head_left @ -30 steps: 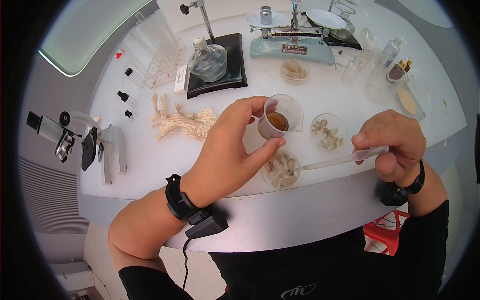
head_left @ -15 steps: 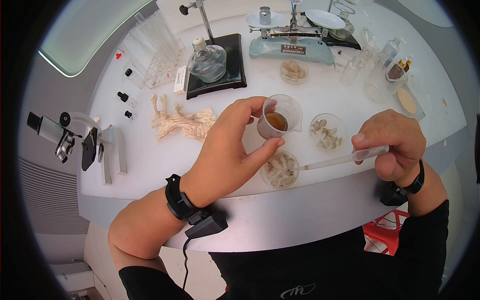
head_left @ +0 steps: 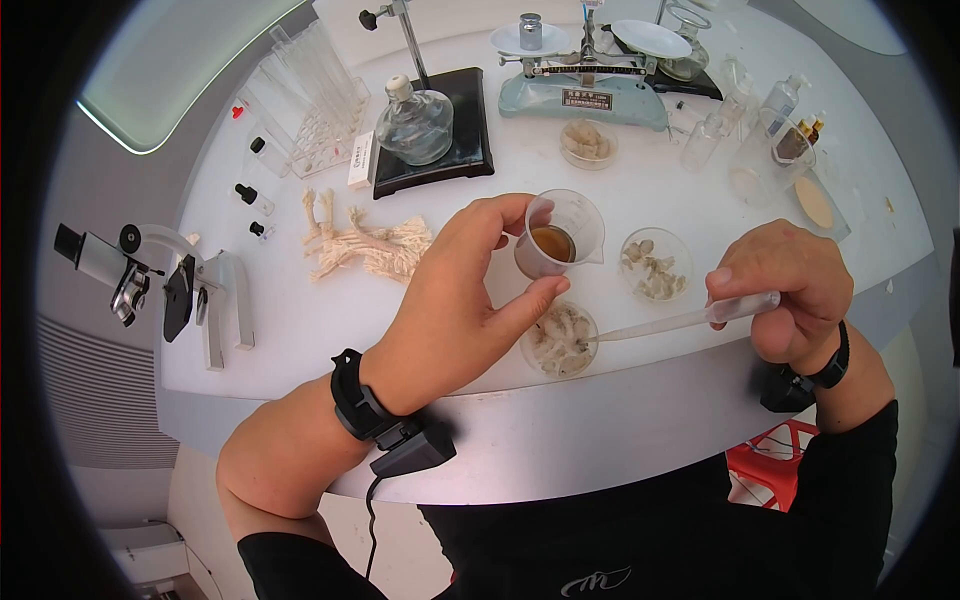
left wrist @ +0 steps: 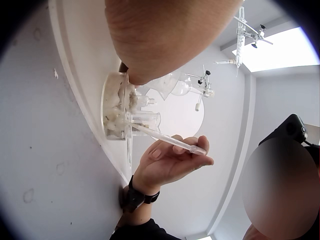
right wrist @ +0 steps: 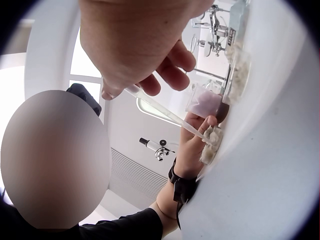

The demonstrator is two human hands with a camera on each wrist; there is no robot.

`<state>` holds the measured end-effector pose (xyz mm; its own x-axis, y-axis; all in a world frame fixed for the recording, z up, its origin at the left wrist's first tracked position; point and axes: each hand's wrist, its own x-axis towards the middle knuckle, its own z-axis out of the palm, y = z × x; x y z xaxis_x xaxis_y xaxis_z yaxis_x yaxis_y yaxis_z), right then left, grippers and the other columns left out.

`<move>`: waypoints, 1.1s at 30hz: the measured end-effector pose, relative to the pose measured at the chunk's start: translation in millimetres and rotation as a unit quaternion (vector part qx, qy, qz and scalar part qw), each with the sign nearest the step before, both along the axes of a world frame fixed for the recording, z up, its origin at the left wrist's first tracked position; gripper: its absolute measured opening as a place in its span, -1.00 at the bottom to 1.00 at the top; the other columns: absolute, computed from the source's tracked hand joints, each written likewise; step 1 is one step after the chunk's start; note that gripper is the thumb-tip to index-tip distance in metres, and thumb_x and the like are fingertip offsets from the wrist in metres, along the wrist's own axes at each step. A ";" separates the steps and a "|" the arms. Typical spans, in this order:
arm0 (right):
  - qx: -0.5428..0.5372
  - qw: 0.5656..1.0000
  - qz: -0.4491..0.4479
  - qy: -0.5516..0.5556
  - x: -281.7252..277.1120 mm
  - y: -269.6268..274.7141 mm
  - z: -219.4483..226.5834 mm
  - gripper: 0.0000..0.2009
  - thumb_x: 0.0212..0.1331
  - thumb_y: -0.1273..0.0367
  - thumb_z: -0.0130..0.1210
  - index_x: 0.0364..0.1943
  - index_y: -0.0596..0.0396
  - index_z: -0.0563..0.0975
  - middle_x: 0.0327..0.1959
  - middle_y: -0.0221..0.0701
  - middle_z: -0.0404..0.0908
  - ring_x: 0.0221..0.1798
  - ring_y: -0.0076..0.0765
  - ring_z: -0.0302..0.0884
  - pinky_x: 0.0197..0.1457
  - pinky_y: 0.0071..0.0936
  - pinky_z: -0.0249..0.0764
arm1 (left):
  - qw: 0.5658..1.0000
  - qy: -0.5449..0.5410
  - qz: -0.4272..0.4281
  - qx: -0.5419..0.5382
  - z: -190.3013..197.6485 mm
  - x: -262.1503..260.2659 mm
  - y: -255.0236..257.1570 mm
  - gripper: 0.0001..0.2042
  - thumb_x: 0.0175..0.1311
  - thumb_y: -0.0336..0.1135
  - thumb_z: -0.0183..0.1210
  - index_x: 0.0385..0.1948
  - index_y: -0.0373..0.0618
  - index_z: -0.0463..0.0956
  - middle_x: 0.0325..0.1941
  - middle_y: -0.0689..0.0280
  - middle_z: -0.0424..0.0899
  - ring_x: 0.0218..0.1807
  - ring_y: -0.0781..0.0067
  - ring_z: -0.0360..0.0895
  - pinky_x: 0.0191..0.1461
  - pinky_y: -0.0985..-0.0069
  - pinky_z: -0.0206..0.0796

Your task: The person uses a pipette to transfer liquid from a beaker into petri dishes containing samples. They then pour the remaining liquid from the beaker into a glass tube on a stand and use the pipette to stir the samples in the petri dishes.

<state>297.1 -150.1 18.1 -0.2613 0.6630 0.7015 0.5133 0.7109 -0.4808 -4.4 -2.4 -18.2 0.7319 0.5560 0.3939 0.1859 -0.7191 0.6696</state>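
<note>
My left hand (head_left: 455, 300) grips a small clear plastic beaker (head_left: 562, 228) with brown liquid in its bottom, fingers at the far side and thumb at the near side. In my right hand (head_left: 785, 280) is a translucent plastic dropper (head_left: 660, 323), its bulb pinched between thumb and fingers. The dropper slants down leftward, and its tip reaches into a petri dish (head_left: 560, 345) of pale fluffy clumps with dark specks. That dish sits near the table's front edge, partly behind my left thumb. In the left wrist view, the dropper tip (left wrist: 134, 125) meets the clumps at the dish's open side.
A second petri dish (head_left: 656, 264) of pale pieces lies right of the beaker, and a third dish (head_left: 589, 144) stands before the balance scale (head_left: 585, 100). Left are a bundle of cream cords (head_left: 370, 243), a microscope (head_left: 205, 285) and a glass burner (head_left: 415, 125) on a black stand base.
</note>
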 end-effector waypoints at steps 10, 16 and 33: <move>-0.124 0.990 0.025 0.064 0.3 -5.9 10.0 -0.44 0.39 -0.07 0.51 0.04 0.23 0.81 -0.20 -0.29 0.91 -0.28 -0.42 0.83 -0.21 -0.52 0.63 | 1.000 0.000 -0.001 0.001 0.0 -0.2 0.0 -0.43 0.40 -0.39 0.53 0.42 -0.17 0.54 0.37 0.21 0.75 0.33 0.32 0.65 0.47 0.35 0.43; -0.132 0.988 0.061 0.061 4.5 -0.6 6.9 -0.54 0.27 0.17 0.68 0.03 0.27 0.80 -0.08 -0.20 0.92 -0.17 -0.38 0.85 -0.10 -0.52 0.65 | 1.000 -0.005 0.000 0.006 -0.6 0.3 0.5 -0.42 0.40 -0.38 0.54 0.42 -0.17 0.55 0.36 0.21 0.75 0.32 0.31 0.65 0.45 0.35 0.44; -0.126 0.969 0.056 0.207 0.8 -0.2 -1.6 -0.54 0.54 0.12 0.46 0.13 0.28 0.63 -0.20 -0.28 0.80 -0.50 -0.49 0.73 -0.38 -0.60 0.63 | 1.000 -0.006 0.000 0.005 -0.3 0.1 0.1 -0.44 0.40 -0.39 0.54 0.40 -0.16 0.56 0.35 0.22 0.75 0.31 0.32 0.66 0.45 0.35 0.44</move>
